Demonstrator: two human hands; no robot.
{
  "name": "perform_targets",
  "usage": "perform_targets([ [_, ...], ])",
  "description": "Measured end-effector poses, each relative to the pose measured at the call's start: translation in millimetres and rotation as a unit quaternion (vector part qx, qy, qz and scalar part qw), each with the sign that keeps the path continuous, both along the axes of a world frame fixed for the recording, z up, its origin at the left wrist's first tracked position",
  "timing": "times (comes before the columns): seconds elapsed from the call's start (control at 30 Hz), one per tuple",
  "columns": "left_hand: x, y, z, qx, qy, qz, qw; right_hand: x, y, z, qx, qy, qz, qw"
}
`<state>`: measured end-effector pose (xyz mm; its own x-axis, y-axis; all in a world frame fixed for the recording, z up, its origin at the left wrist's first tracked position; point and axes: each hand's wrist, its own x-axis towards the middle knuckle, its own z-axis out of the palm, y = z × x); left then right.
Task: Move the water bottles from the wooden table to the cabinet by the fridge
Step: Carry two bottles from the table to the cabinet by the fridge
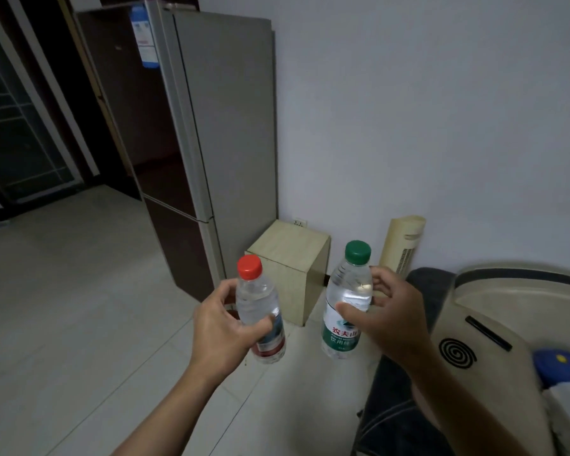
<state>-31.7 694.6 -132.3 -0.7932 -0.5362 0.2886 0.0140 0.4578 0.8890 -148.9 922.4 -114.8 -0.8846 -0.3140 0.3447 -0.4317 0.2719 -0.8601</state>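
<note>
A red-capped bottle point(260, 311) and a green-capped bottle point(345, 302) are being carried upright in the air, the left hand point(222, 327) wrapping the first, the right hand point(380, 319) pinching the second, likely heading for the small cabinet point(288, 258) standing beside the fridge point(218, 126).

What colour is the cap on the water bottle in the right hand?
Green. The clear plastic water bottle in the right hand has a green cap, shown in the head view.

Single head-worn view, forward and down, close over both forearms.
</note>
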Motion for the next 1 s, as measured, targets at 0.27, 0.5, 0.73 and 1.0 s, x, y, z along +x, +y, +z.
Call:
perform_targets([
  [0.27,-135,-77,-14,0.022,0.009,-0.060,0.998,-108,-68,2,0.049,0.039,-0.044,0.997],
  [0.5,-258,-145,-1,0.026,0.023,-0.096,0.995,-199,-114,11,0.075,0.055,-0.090,0.992],
  [0.73,-362,-187,-15,0.021,-0.002,-0.108,0.994,-296,-148,-5,0.077,0.040,-0.114,0.990],
  [1.0,-501,-198,-21,-0.003,-0.004,-0.102,0.995,-439,-168,-27,0.041,0.026,-0.114,0.992],
])
